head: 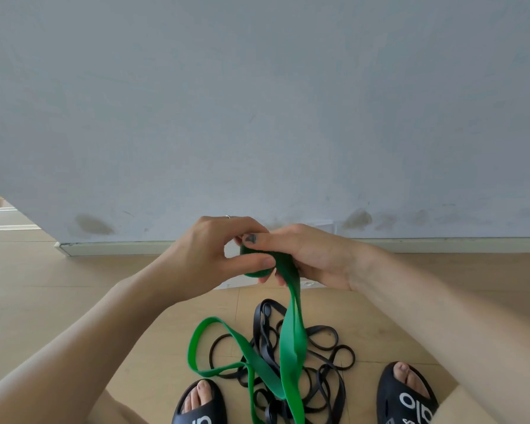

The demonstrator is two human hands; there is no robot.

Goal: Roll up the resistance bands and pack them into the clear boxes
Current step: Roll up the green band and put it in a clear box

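Note:
A green resistance band (291, 341) hangs from both my hands down to the floor, where it loops among the other bands. Its upper end is wound into a small tight roll (257, 264) held at chest height. My left hand (214, 255) pinches the roll from the left with thumb and fingers. My right hand (306, 255) grips it from the right, thumb lying over the top. Several thin black resistance bands (322, 347) lie tangled on the wooden floor between my feet. No clear box is in view.
My feet in black slides (199, 405) (407, 396) stand on either side of the band pile. A pale grey wall (257, 102) with a white skirting board rises just ahead. A wall corner and a doorway sill lie at the far left (0, 215).

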